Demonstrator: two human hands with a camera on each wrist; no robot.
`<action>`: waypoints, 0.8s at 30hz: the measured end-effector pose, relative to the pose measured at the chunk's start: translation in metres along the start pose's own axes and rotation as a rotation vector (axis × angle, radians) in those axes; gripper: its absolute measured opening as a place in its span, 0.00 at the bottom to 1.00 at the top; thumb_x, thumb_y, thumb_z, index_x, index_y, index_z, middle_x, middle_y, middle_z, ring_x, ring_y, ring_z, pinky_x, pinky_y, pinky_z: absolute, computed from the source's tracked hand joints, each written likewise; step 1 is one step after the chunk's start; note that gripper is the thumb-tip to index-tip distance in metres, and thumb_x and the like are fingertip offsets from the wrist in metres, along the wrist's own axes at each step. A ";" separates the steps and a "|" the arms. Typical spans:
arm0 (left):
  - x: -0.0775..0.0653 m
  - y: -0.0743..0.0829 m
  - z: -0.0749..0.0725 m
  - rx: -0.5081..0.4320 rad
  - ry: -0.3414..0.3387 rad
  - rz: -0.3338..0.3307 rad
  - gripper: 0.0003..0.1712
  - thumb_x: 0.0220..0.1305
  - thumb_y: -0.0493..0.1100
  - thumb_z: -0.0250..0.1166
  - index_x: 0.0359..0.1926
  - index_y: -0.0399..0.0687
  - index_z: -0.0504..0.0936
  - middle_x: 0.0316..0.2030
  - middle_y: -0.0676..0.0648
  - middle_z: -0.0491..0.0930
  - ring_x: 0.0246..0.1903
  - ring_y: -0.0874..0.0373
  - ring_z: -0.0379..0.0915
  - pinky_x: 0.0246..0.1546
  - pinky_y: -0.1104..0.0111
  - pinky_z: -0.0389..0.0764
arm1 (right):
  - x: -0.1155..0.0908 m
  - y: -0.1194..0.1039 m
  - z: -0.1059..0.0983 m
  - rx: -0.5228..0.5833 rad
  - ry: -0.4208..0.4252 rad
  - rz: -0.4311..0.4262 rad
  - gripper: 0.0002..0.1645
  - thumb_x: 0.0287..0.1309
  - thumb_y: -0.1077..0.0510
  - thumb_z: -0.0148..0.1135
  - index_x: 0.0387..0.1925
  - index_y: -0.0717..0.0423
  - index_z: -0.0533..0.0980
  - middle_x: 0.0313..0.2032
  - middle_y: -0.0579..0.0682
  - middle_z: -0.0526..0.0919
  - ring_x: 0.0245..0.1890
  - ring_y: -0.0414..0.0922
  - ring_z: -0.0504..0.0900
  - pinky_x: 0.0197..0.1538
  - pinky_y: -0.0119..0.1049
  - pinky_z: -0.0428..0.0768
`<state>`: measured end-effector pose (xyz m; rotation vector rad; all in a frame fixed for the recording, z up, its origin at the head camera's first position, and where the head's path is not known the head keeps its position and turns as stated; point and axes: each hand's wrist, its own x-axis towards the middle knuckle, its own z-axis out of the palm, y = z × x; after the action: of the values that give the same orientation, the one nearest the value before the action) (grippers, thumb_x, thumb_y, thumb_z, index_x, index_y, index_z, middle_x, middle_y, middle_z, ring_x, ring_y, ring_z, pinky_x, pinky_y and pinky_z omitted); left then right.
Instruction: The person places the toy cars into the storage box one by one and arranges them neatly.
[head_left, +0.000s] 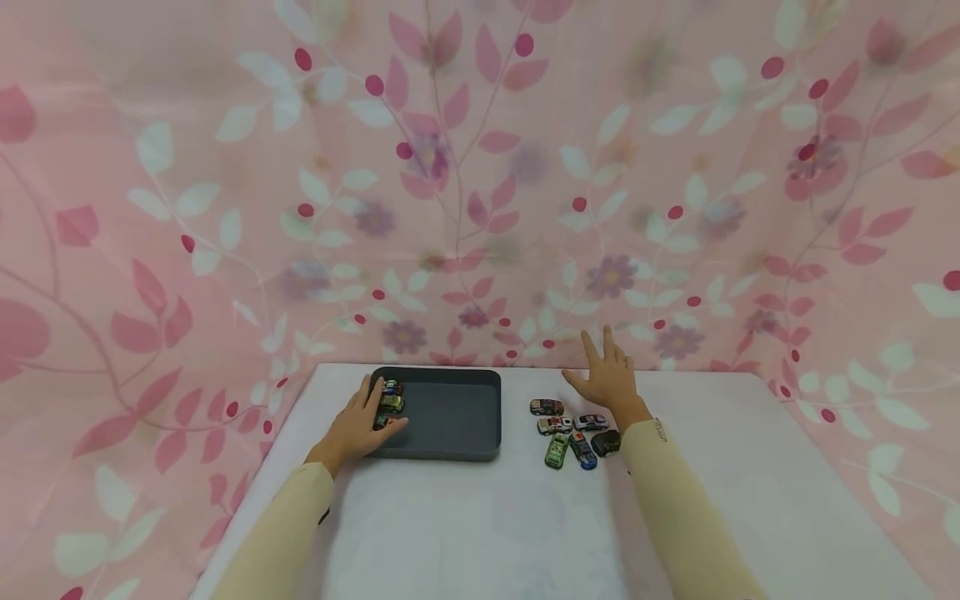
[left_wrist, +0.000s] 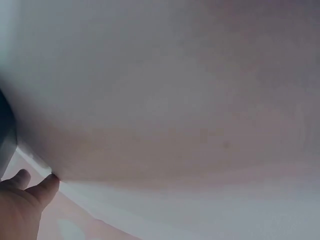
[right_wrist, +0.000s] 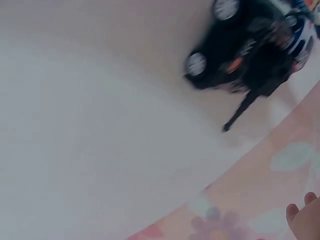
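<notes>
My left hand (head_left: pixel 356 428) lies along the left rim of a dark grey tray (head_left: pixel 450 457), fingers stretched out and thumb reaching over the rim. Three toy cars sit inside at that end: a topmost one (head_left: pixel 393 387), a green one (head_left: pixel 392 403) and one partly hidden by the thumb (head_left: pixel 386 422). My right hand (head_left: pixel 609 379), fingers spread and holding nothing, is just beyond a cluster of several toy cars. Among these are a green car (head_left: pixel 557 450), a blue car (head_left: pixel 582 450), a white-and-red car (head_left: pixel 555 425) and a black car (right_wrist: pixel 250 55) with a thin rod sticking out.
The tray and cars stand on a white-covered table (head_left: pixel 465 533). Behind its far edge hangs a pink cloth (head_left: pixel 480 208) with a leaf and flower print, which also runs down both sides. The tray's raised rim surrounds its flat floor.
</notes>
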<state>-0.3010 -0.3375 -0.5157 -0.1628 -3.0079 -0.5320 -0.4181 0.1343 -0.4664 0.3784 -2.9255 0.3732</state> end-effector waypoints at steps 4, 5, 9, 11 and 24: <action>-0.002 -0.001 0.002 -0.014 -0.014 -0.034 0.64 0.60 0.79 0.52 0.79 0.43 0.39 0.78 0.34 0.34 0.72 0.30 0.49 0.66 0.37 0.60 | -0.008 0.019 -0.003 0.007 -0.005 0.024 0.56 0.62 0.25 0.48 0.80 0.45 0.39 0.77 0.65 0.27 0.71 0.72 0.52 0.67 0.71 0.53; -0.002 -0.001 0.002 -0.015 -0.012 -0.037 0.65 0.60 0.79 0.52 0.79 0.41 0.39 0.78 0.33 0.34 0.72 0.29 0.51 0.66 0.38 0.61 | -0.009 0.024 -0.004 0.008 0.000 0.029 0.56 0.62 0.26 0.48 0.79 0.45 0.39 0.77 0.65 0.27 0.71 0.73 0.52 0.67 0.71 0.53; 0.000 0.000 0.004 -0.026 0.005 -0.050 0.66 0.59 0.80 0.51 0.78 0.38 0.39 0.78 0.34 0.35 0.70 0.30 0.55 0.65 0.39 0.64 | -0.015 0.040 -0.011 0.023 0.013 0.051 0.56 0.63 0.27 0.50 0.79 0.47 0.40 0.76 0.67 0.27 0.70 0.74 0.50 0.66 0.72 0.51; 0.001 0.001 0.006 -0.022 0.000 -0.053 0.67 0.59 0.80 0.51 0.78 0.37 0.39 0.78 0.34 0.35 0.70 0.31 0.56 0.65 0.40 0.64 | -0.019 0.048 -0.014 0.020 0.008 0.065 0.56 0.63 0.27 0.49 0.79 0.48 0.40 0.76 0.67 0.26 0.70 0.74 0.49 0.66 0.72 0.51; 0.001 0.003 0.006 -0.050 -0.007 -0.067 0.68 0.60 0.81 0.50 0.77 0.34 0.37 0.78 0.35 0.33 0.70 0.31 0.56 0.65 0.41 0.64 | -0.037 0.077 -0.019 0.031 -0.023 0.098 0.58 0.61 0.23 0.45 0.79 0.46 0.36 0.76 0.65 0.25 0.70 0.76 0.47 0.68 0.72 0.46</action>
<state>-0.3021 -0.3328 -0.5203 -0.0681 -3.0178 -0.6146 -0.4007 0.2204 -0.4725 0.2463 -2.9715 0.4310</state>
